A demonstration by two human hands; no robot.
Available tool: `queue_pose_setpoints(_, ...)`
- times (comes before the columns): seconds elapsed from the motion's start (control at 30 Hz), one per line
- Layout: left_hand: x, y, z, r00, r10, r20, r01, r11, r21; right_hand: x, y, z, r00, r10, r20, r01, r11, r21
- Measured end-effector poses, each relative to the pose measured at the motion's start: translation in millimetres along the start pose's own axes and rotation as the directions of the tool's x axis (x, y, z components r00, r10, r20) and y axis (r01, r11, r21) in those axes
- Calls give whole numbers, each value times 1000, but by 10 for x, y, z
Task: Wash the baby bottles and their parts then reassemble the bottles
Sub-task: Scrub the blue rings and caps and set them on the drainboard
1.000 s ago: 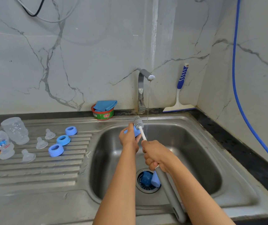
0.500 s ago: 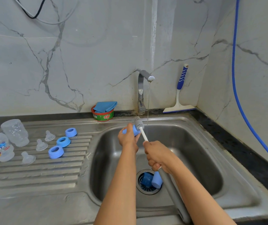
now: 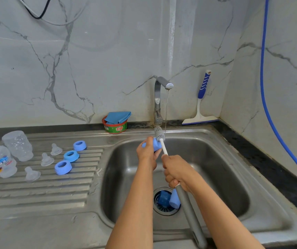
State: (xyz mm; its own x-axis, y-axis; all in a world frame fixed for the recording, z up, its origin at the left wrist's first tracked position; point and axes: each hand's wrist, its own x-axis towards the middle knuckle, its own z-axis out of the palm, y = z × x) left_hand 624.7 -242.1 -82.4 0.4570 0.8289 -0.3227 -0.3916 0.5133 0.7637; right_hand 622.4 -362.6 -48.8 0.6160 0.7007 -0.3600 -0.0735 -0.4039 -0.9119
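The grey-bristled bottle brush (image 3: pixel 159 133) has edged nearer the chrome tap's (image 3: pixel 159 90) trickle. The right hand (image 3: pixel 177 172) fists its handle and the left hand (image 3: pixel 146 152) grips a light-blue plastic cap (image 3: pixel 155 146) over the steel sink (image 3: pixel 216 177) for rinsing.

Both bare forearms reach forward, side by side. The left grip (image 3: pixel 146 151) curls round a blue cap (image 3: pixel 155 145); the right grip (image 3: pixel 177 172), just nearer, fists a brush handle (image 3: pixel 189 212).

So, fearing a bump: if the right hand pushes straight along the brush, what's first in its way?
Likely the blue cap that the left hand holds, though depth is unclear.
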Motion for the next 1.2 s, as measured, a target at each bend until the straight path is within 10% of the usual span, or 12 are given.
queue_pose_setpoints(0.43,41,7,-60,992,24,-124,-35,996,-86,29,42,45,998,-42,-56,10,879,-476)
queue_pose_setpoints(0.63,42,-9,-1,1000,-13,20,14,999,-49,32,46,-47,999,-38,-37,34,993,-110)
queue_pose_setpoints(0.87,170,16,-60,967,64,-248,-118,971,-208,-123,51,69,996,28,88,-13,986,-168)
queue_pose_setpoints(1.2,55,-112,41,991,114,63,-126,963,239,155,77,-100,995,65,-72,-62,997,49)
